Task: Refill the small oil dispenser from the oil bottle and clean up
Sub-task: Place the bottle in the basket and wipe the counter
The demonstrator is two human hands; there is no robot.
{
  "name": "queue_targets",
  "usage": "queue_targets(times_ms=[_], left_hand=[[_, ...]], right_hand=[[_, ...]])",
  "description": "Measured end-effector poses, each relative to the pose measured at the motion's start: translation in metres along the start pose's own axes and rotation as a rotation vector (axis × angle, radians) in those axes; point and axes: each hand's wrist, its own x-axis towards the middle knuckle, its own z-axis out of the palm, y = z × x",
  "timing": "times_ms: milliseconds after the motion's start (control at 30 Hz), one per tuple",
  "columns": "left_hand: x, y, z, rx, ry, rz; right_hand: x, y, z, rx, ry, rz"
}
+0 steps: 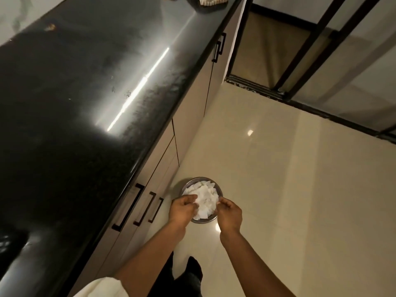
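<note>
A round steel bin (198, 179) stands on the floor beside the cabinets, filled with crumpled white tissue paper (204, 195). Both my hands hover over its near side. My left hand (182, 209) has its fingers curled against the left edge of the tissue. From the other side, my right hand (230, 213) pinches the tissue's right edge. A strip of the paper hangs between the two hands and hides part of the bin's near rim. Neither the oil bottle nor the small dispenser is in view.
A black granite countertop (90, 108) runs along the left, with beige cabinet doors and black handles (128, 207) below it. At its far end lies a cloth (211, 1). Glossy cream floor tiles (289, 179) spread to the right, up to a black-framed sliding door (300, 61).
</note>
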Motion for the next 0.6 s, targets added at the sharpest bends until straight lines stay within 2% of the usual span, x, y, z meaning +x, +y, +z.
queue_targets(times_ms=[167,367,600], left_hand=[[0.010,-0.006,-0.015,-0.042,0.091,0.002],[-0.057,0.015,-0.046,-0.113,0.075,0.080],[-0.186,0.045,-0.141,-0.382,0.134,0.267]], right_hand=[[0.012,0.012,-0.013,-0.089,-0.087,0.012],[-0.036,0.015,-0.013,-0.110,-0.134,-0.077],[-0.142,-0.010,0.028,-0.061,-0.471,-0.211]])
